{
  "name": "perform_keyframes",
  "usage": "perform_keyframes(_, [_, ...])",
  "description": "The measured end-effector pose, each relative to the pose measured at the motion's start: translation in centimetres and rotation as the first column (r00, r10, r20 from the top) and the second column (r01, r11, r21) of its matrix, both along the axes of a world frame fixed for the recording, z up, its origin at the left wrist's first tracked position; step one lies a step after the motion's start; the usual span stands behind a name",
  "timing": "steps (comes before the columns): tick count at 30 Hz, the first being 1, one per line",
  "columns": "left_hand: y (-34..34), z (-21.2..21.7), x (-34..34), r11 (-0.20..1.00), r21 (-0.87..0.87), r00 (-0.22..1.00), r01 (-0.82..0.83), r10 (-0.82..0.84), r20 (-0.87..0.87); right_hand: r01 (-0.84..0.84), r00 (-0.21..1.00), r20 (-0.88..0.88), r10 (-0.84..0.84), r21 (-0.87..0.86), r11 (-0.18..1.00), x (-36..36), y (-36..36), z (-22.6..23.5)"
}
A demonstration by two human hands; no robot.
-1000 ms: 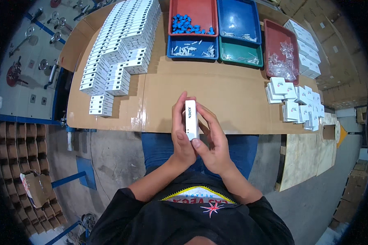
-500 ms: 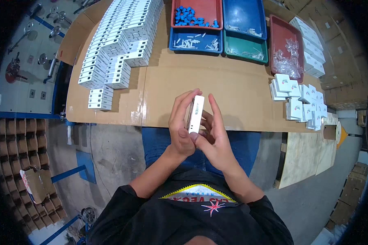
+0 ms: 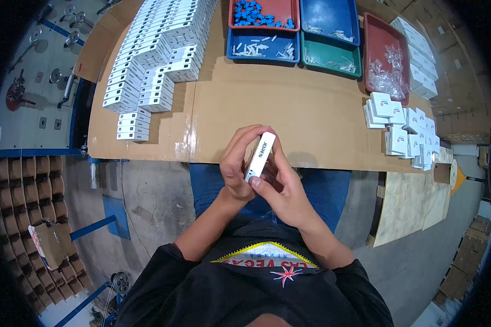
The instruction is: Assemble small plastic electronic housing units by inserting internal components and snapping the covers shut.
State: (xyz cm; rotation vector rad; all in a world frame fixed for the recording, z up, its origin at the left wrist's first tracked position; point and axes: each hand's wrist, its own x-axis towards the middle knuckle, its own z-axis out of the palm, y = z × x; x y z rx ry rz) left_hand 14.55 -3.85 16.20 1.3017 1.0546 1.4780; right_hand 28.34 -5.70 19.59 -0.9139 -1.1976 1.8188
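A small flat white box (image 3: 260, 156) is held between my two hands above the table's near edge, its narrow printed side facing up and leaning to the right. My left hand (image 3: 238, 162) wraps round the box's left side, with its fingers over the far end. From the right, my right hand (image 3: 285, 185) grips it, the thumb pressed on the near end and the fingers curled along the far right side. The box's broad faces are mostly hidden by my hands.
Stacked white boxes (image 3: 126, 82) fill the table's left. Trays at the back hold blue plastic pieces (image 3: 249, 12), white plugs (image 3: 251, 49), screws (image 3: 341, 65) and clear plastic bags (image 3: 388, 79). Loose white packets (image 3: 398, 140) lie at the right. Brown cardboard (image 3: 229, 103) covers the tabletop.
The box has tilted further to the right. My right fingers, raised and apart before, have closed onto it. The whole view has shifted slightly.
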Motion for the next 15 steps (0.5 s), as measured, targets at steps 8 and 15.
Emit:
perform_keyframes(8, [-0.8, -0.4, -0.2, 0.996, -0.074, 0.999, 0.051, -0.051, -0.007, -0.022, 1.0, -0.005, 0.022, 0.039, 0.999, 0.0, -0.5, -0.3])
perform_keyframes(15, [0.0, 0.5, 0.3, 0.977, -0.215, 0.921, 0.004, 0.08, 0.382, -0.042, 0.997, 0.064, 0.044, -0.044, 0.998, 0.5, 0.4, -0.7])
